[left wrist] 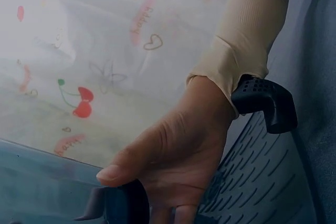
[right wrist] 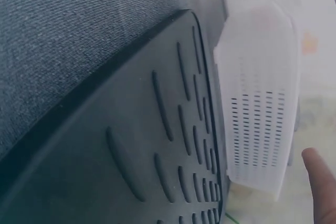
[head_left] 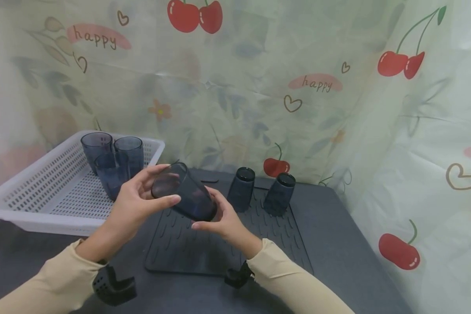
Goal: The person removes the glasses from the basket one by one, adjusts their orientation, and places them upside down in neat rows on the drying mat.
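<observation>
Both hands hold a dark blue-tinted drinking glass (head_left: 188,194) above the drying mat (head_left: 180,253), tilted with its mouth toward the upper left. My left hand (head_left: 129,205) grips it near the rim, thumb on the near side, fingers partly hidden behind. Around the base end curls my right hand (head_left: 229,222). In the left wrist view the right hand (left wrist: 184,145) has its thumb against the glass's dark base (left wrist: 126,203). Two similar glasses stand upside down on the mat, a left one (head_left: 241,192) and a right one (head_left: 279,196).
A white perforated plastic basket (head_left: 43,220) stands at the left, holding three upright glasses (head_left: 111,176). Dark grey cloth (head_left: 345,253) covers the table. A printed plastic curtain (head_left: 227,65) hangs behind and along the right side. Each wrist wears a black camera mount (head_left: 114,288).
</observation>
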A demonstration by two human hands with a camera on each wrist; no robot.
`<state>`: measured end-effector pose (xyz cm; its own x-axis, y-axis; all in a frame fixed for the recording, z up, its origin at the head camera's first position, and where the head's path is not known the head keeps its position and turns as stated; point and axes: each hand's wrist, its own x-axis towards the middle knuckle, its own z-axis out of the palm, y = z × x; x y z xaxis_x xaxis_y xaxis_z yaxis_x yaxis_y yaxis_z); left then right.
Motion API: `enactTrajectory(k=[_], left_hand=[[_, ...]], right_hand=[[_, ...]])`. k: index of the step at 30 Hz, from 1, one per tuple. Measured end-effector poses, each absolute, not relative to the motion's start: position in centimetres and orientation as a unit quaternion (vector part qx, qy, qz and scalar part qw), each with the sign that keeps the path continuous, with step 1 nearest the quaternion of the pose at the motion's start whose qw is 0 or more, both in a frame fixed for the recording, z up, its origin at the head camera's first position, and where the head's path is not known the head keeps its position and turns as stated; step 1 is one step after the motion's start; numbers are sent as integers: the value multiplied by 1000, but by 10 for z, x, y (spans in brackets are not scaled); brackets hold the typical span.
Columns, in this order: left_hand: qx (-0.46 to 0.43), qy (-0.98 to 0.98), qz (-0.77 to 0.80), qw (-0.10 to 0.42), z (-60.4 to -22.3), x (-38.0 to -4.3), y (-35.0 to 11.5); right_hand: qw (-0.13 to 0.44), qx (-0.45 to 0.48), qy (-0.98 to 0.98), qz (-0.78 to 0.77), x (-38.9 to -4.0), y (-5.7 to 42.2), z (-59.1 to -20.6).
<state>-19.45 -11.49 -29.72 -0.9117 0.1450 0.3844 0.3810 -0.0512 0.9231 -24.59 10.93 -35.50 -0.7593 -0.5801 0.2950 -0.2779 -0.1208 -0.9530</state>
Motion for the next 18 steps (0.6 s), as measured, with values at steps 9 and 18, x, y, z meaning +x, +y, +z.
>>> enactTrajectory(k=[9, 18], left_hand=[[-191, -690, -694, 83, -299, -194, -112], [-187, -692, -692, 87, -301, -194, -113]], right_hand=[[111, -313, 645, -688, -244, 110, -359], [92, -318, 646, -688, -245, 110, -360]])
